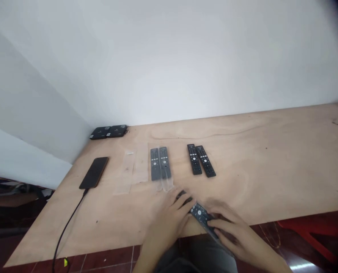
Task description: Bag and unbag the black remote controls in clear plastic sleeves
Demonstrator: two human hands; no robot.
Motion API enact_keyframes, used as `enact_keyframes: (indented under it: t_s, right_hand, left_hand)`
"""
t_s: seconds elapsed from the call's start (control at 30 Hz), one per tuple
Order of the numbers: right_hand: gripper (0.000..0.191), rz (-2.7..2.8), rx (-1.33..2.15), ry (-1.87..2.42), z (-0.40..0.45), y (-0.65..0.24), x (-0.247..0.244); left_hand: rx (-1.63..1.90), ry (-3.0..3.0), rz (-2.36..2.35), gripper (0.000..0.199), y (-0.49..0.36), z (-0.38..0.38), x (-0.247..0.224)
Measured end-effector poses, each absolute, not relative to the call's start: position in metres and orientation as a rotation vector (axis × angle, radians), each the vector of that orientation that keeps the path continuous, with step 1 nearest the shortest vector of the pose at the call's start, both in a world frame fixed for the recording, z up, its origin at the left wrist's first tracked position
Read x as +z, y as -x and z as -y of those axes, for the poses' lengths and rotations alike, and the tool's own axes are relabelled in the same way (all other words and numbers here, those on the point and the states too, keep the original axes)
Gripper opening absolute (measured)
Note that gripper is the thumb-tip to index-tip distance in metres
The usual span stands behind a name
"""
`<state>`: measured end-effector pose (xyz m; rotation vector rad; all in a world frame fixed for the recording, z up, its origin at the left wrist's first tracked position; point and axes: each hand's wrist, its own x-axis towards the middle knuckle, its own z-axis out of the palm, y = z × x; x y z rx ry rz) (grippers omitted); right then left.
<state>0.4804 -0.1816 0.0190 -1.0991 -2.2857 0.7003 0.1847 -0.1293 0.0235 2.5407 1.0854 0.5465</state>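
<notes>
A black remote control (199,213) lies slanted between both hands at the table's front edge. My left hand (180,208) grips its upper end, fingers curled over the top. Around the lower end closes my right hand (228,225), slightly blurred; a clear film seems to cover that end. Just beyond the left hand are two remotes in clear plastic sleeves (159,163), side by side. Two bare black remotes, one (194,159) upright in view and one (205,161) angled beside it, rest farther right.
Flat clear plastic sleeves (134,167) lie left of the sleeved remotes. A phone (95,172) with a black cable (69,220) is on the left of the wooden table (271,159). Two black boxes (109,132) stand against the wall. A red chair (308,231) is below right.
</notes>
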Motion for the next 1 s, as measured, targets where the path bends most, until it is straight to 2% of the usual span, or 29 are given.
enact_keyframes:
  t_s: [0.17,0.27,0.37,0.5,0.57,0.7,0.8,0.9,1.0]
  right_hand:
    - [0.041,2.264,0.529,1.120,0.185,-0.468,0.011]
    - [0.042,2.246,0.404,1.194,0.180,-0.446,0.006]
    - [0.045,2.215,0.319,1.247,0.169,-0.425,0.002]
    - [0.052,2.281,0.237,1.320,0.146,-0.400,-0.003]
    - [0.052,2.293,0.196,1.342,0.130,-0.389,-0.003]
    - [0.050,2.282,0.187,1.348,0.097,-0.368,-0.001]
    - [0.042,2.206,0.182,1.353,0.082,-0.358,0.001]
    - [0.034,2.205,0.194,1.284,0.081,-0.355,0.001]
    - [0.036,2.236,0.232,1.236,0.088,-0.355,0.000]
  left_hand:
    - [0.661,-2.653,-1.238,0.080,-0.199,0.122,0.001]
    - [0.766,-2.605,-1.367,0.083,-0.195,0.119,-0.002]
    - [0.851,-2.517,-1.514,0.073,-0.179,0.114,0.002]
    - [0.884,-2.421,-1.636,0.041,-0.152,0.108,0.006]
    - [0.864,-2.405,-1.655,0.033,-0.143,0.107,0.005]
    - [0.821,-2.385,-1.659,0.032,-0.137,0.109,0.000]
    - [0.830,-2.370,-1.658,0.034,-0.138,0.110,-0.002]
    - [0.824,-2.362,-1.639,0.038,-0.139,0.112,-0.001]
    - [0.787,-2.375,-1.633,0.041,-0.141,0.113,0.002]
